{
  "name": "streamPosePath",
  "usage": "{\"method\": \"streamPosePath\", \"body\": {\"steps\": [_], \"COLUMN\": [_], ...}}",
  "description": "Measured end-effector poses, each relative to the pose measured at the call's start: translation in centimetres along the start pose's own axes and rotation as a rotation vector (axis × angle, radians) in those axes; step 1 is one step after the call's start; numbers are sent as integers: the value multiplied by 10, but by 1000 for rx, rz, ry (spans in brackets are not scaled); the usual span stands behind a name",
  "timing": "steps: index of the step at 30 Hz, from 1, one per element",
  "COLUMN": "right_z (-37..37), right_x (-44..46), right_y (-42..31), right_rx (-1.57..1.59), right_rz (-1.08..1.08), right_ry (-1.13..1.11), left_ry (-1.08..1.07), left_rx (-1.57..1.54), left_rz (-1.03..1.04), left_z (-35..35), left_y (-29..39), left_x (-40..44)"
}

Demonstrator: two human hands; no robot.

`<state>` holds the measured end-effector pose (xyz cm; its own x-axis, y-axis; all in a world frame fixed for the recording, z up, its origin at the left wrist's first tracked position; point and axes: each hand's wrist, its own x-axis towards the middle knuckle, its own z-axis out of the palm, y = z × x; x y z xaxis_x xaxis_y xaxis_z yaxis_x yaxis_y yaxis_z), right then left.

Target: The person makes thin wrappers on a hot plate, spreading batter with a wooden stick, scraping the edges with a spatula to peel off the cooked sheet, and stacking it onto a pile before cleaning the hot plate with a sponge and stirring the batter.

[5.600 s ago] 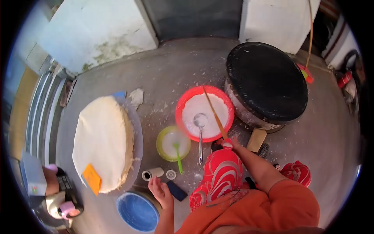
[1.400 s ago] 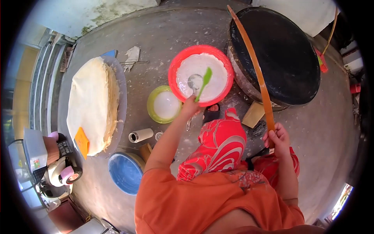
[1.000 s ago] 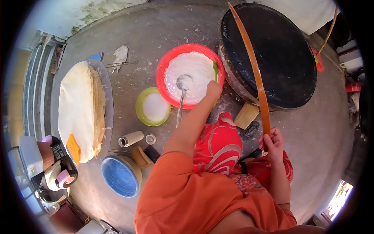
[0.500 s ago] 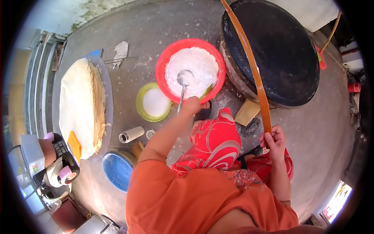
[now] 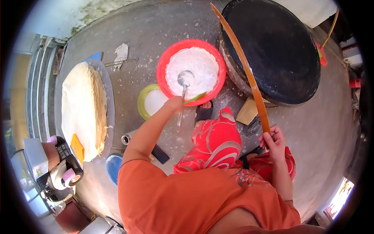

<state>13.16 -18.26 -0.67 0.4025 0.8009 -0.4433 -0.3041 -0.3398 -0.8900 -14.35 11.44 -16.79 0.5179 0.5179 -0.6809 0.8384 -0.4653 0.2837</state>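
A crumpled whitish scrap lies at the upper left of the frame, a red-bristled broom at the upper right. Lower left of centre are a dark rectangular slab and a partly hidden round blue basin.

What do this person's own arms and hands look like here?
Both the left hand and the right hand are ungloved, with no watch or bracelet visible. The orange sleeves are short and look plain, leaving the forearms bare. Rings would be too small to make out.
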Motion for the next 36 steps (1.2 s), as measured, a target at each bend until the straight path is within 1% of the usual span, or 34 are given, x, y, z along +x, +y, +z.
{"method": "streamPosePath", "body": {"steps": [1, 5, 7, 8, 10, 11, 13, 15, 17, 18, 20, 21, 24, 25, 27, 28, 30, 32, 34, 36], "right_z": [-1, -5, -4, -4, -6, -6, -8, -11, -11, -10, -10, -10, -11, -11, -11, -11, -12, -11, -11, -12], "right_x": [0, 3, 2, 2, 4, 6, 7, 8, 10, 11, 15, 16, 20, 20, 21, 20, 18, 16, 16, 16], "right_y": [0, 0, -2, -2, -1, -2, -3, -2, 1, 1, 1, 0, 0, 1, 1, 0, 0, -2, -3, -2], "right_rx": [1, -50, -15, -13, -16, -21, -29, -33, -27, -25, -25, -41, -57, -49, -45, -44, -33, -18, -10, -4], "right_rz": [-4, 2, 16, 14, 17, 16, 43, 45, 40, 33, 21, 29, 33, 32, 27, 26, 31, 46, 44, 35], "right_ry": [4, -22, 6, 7, 28, 29, 47, 61, 72, 84, 97, 98, 96, 90, 76, 64, 58, 59, 74, 69], "left_ry": [-32, -5, 84, 85, 173, 175, 299, 317, 453, 452, 555, 556, 683, 686, 722, 746, 773, 745, 653, 676], "left_rx": [2, 37, 12, 15, -47, -51, -150, -141, -237, -239, -318, -322, -559, -557, -715, -660, -541, -633, -638, -609], "left_rz": [-38, -70, 78, 79, 144, 146, 72, 62, 17, 14, -69, -67, -265, -263, -367, -338, -183, -43, -6, -6], "left_z": [0, -13, -1, 5, 18, 23, 33, 32, 37, 34, 24, 17, -3, -6, -13, -9, 7, 36, 51, 51], "left_y": [-2, 11, 24, 29, 40, 46, 61, 75, 79, 82, 84, 83, 74, 69, 65, 65, 71, 83, 102, 110], "left_x": [-3, -6, -5, -1, 13, 25, 51, 72, 99, 108, 128, 136, 158, 160, 159, 153, 133, 115, 99, 110]}}
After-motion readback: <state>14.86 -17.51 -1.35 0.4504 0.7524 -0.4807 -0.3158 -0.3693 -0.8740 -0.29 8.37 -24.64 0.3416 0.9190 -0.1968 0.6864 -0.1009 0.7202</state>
